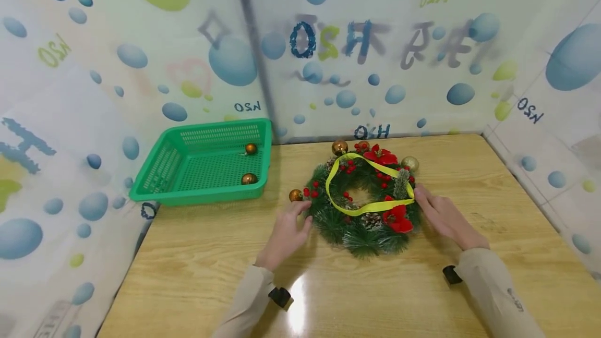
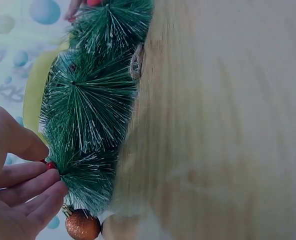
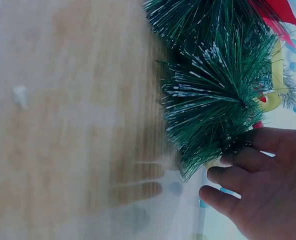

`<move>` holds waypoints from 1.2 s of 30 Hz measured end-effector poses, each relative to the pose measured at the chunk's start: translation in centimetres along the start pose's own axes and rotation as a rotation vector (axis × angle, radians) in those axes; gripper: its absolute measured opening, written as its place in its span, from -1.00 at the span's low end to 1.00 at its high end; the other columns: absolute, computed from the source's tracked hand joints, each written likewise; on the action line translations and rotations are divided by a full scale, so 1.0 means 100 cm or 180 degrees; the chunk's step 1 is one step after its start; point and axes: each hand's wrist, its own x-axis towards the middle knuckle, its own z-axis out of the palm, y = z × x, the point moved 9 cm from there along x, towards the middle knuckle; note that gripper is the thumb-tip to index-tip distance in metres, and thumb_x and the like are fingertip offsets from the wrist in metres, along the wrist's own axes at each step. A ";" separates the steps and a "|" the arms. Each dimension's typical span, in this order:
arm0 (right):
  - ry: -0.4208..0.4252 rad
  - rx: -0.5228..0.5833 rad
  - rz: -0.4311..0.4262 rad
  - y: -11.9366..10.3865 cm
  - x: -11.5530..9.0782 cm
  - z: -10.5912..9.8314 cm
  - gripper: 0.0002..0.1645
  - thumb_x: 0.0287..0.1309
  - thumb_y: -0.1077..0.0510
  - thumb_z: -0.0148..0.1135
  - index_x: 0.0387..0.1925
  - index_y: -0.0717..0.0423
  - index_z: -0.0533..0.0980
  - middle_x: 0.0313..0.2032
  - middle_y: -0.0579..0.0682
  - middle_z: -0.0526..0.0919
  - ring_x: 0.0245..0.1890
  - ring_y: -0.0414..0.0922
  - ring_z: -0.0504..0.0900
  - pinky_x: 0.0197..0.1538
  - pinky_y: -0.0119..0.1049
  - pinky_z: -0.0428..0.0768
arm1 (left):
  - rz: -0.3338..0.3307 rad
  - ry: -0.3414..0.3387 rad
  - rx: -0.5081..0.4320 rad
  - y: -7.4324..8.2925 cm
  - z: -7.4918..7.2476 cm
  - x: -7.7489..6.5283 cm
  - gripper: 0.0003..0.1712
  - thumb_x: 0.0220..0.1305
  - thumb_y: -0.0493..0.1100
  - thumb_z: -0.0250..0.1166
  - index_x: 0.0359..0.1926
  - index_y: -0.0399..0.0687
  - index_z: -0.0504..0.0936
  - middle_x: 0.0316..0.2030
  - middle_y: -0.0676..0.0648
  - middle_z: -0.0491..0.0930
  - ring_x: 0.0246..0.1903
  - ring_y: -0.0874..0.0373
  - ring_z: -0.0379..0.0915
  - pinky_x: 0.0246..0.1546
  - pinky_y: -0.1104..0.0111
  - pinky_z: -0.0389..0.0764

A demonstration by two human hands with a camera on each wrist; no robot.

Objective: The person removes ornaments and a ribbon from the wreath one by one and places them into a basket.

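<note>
A green Christmas wreath (image 1: 363,239) lies on the wooden table, dressed with red flowers (image 1: 397,218), red berries and pinecones (image 1: 372,220). A loop of yellow ribbon (image 1: 331,181) lies across its top. At the wreath's left edge is my left hand (image 1: 287,231), thumb and fingers apart, fingertips right by a red berry (image 2: 50,165) and close to a copper ball (image 2: 82,225). My right hand (image 1: 443,215) rests against the right edge, its fingers (image 3: 225,177) loosely extended beside the green needles (image 3: 213,100). Its thumb side is close to the ribbon.
A green plastic basket (image 1: 211,200) stands at the back left, with a copper ball (image 1: 249,178) and another (image 1: 251,148) inside. Behind the wreath are a copper ball (image 1: 340,147) and a gold ball (image 1: 410,164). A patterned curtain (image 1: 399,113) borders the table's back edge.
</note>
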 end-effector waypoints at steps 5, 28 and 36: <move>-0.0019 0.0058 0.0156 0.005 0.007 -0.005 -0.03 0.57 -0.31 -0.52 0.47 0.48 0.13 0.35 0.59 0.27 0.36 0.48 0.27 0.35 0.41 0.31 | 0.0000 -0.0029 0.0059 0.004 0.004 -0.008 -0.54 0.33 -0.31 0.28 0.24 -0.30 0.54 0.16 -0.23 0.60 0.17 -0.13 0.55 0.26 0.09 0.59; -0.0083 0.0096 0.0052 0.005 0.022 -0.014 -0.11 0.59 -0.30 -0.52 0.54 0.30 0.10 0.44 0.49 0.19 0.40 0.46 0.24 0.34 0.43 0.29 | 0.0499 0.0086 0.0207 0.043 0.013 -0.041 -0.53 0.26 -0.36 0.33 0.19 -0.39 0.55 0.08 -0.25 0.62 0.11 -0.10 0.59 0.17 0.15 0.67; -0.0116 0.0215 -0.0112 -0.002 0.026 -0.015 -0.16 0.61 -0.26 -0.54 0.56 0.26 0.05 0.52 0.39 0.08 0.46 0.44 0.13 0.41 0.43 0.17 | 0.0393 0.0128 0.0040 0.037 0.001 -0.045 -0.52 0.29 -0.36 0.31 0.23 -0.33 0.53 0.13 -0.20 0.60 0.16 -0.07 0.57 0.23 0.17 0.62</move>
